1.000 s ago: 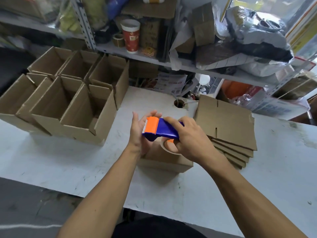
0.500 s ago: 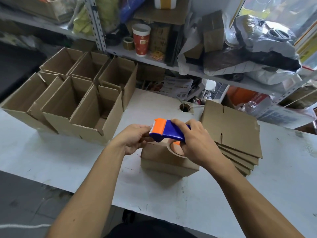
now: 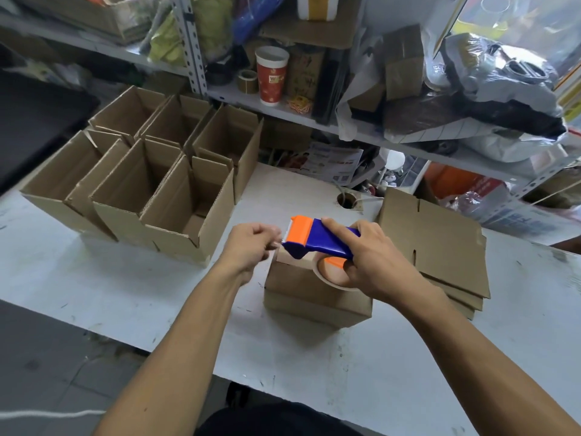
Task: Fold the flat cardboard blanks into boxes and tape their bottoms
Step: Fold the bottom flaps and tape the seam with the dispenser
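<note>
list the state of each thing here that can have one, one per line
tape dispenser: gripped by the right hand, held over the box on the table
box being taped: closed side up, under the dispenser
left hand: fingers curled at the dispenser's orange end; whether they pinch tape cannot be told
finished boxes: upright, tops open, grouped at the left
flat blanks: unfolded, stacked at the right
red paper cup: upright on the shelf

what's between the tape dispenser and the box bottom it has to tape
Nothing visible: the tape dispenser, gripped by the right hand, hangs right over the box, while the left hand works at its front edge, beside the box.
</note>
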